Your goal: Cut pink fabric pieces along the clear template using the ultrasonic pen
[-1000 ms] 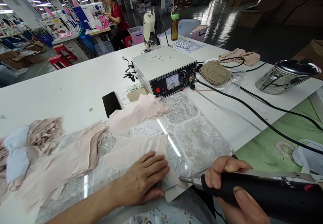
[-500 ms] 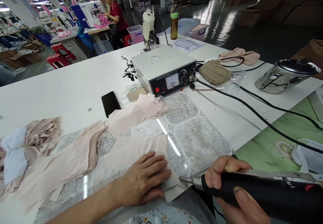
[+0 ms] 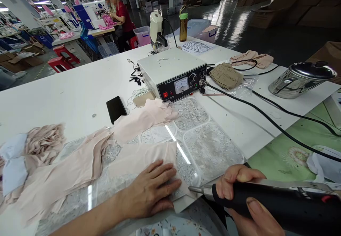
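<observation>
A black handheld tool [image 3: 287, 207] at four o'clock is wrapped in the right hand [image 3: 239, 175]; at six, a pale pink fabric piece [image 3: 149, 153] lies beneath the flattened left hand [image 3: 153, 190], fingers extended, beside the tool's metal tip [image 3: 195, 189].

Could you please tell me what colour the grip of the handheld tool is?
The handheld tool's grip is black, as the head view shows.

Reads "JUKI" on blue-and-white sewing machine [image 3: 92, 14]. Shows Chinese characters plus "RS-500W", with blurry ending, on black front panel [image 3: 191, 86] of white box [image 3: 170, 64]. Has marks on meter dial [image 3: 181, 85] and handwriting on brown card pieces [image 3: 226, 76], too small to make out.
</observation>
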